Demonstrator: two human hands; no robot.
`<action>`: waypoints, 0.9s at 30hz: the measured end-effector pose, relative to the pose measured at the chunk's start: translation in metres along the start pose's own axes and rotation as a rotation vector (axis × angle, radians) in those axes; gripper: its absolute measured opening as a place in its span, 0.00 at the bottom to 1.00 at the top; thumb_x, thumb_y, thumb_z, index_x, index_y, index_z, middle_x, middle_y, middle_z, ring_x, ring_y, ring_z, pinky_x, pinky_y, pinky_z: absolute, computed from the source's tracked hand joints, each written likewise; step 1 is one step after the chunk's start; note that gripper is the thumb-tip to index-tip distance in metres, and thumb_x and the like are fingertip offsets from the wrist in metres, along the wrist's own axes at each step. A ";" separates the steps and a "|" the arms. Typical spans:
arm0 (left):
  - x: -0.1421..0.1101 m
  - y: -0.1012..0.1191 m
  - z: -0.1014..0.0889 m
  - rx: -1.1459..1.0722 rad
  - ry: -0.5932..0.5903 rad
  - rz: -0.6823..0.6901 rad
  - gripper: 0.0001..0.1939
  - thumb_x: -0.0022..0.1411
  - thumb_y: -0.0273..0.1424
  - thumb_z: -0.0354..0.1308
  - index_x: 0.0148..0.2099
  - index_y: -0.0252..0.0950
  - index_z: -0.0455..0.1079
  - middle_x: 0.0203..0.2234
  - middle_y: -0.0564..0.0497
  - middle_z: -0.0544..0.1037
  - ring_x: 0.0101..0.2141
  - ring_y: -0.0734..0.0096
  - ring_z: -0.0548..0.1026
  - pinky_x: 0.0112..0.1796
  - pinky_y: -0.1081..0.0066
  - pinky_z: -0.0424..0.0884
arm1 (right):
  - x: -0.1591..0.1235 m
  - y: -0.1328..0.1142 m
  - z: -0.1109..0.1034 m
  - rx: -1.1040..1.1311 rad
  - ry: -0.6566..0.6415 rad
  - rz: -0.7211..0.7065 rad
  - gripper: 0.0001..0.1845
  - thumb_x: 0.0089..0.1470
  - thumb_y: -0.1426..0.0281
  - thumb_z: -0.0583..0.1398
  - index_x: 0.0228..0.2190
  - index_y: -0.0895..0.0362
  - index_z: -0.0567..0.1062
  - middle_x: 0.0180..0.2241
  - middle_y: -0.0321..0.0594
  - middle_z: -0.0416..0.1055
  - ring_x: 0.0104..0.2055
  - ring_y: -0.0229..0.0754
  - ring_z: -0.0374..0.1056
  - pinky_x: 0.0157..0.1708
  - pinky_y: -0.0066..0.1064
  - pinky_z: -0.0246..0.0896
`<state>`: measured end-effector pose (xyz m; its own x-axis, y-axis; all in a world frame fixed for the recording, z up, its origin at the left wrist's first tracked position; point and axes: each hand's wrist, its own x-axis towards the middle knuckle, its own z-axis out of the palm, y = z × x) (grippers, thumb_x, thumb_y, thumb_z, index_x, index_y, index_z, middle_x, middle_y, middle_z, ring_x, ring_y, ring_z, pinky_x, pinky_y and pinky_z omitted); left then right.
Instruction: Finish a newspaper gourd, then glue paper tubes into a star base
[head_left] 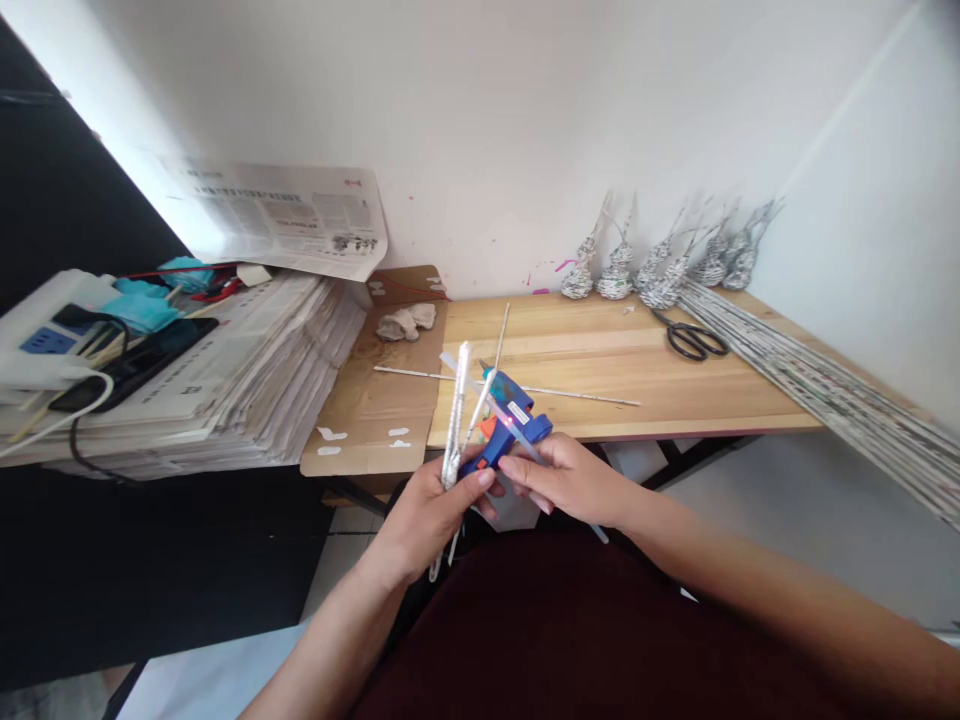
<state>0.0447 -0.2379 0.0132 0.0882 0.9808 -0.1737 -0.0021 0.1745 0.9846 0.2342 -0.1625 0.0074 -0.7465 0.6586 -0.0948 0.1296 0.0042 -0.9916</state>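
Note:
My left hand [439, 505] is closed round the handle of a blue hot glue gun [516, 408]. Pale, thin rods [454, 425] stand upright in the same hand, beside the gun. With thumb and fingers, my right hand [566, 478] pinches a long translucent glue stick [529, 446] that slants across the gun; whether it sits inside the gun I cannot tell. A small red light shows on the gun. Behind, a thin rolled-paper rod [585, 397] lies across the wooden table, with another paper rod [504, 330] crossing it lengthwise.
On the table [600, 345] lie black scissors [696, 340] and a long bundle of paper rods [825, 385]. Several woven paper bulbs [616, 275] line the wall. At left are cardboard [367, 440], a cloth [406, 322], a newspaper stack [255, 370] and a power strip [52, 325].

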 end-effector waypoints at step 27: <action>-0.060 -0.003 -0.126 0.269 0.568 -0.051 0.26 0.54 0.47 0.65 0.46 0.31 0.75 0.28 0.49 0.76 0.22 0.76 0.65 0.22 0.75 0.54 | 0.015 0.026 0.020 -0.432 -0.147 -0.041 0.25 0.60 0.58 0.58 0.58 0.50 0.72 0.30 0.37 0.75 0.29 0.40 0.67 0.31 0.31 0.61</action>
<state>-0.0864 -0.2865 0.0190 -0.4613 0.8776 -0.1303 0.2451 0.2673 0.9319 0.2136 -0.1672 -0.0214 -0.8373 0.5379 -0.0983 0.3348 0.3620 -0.8700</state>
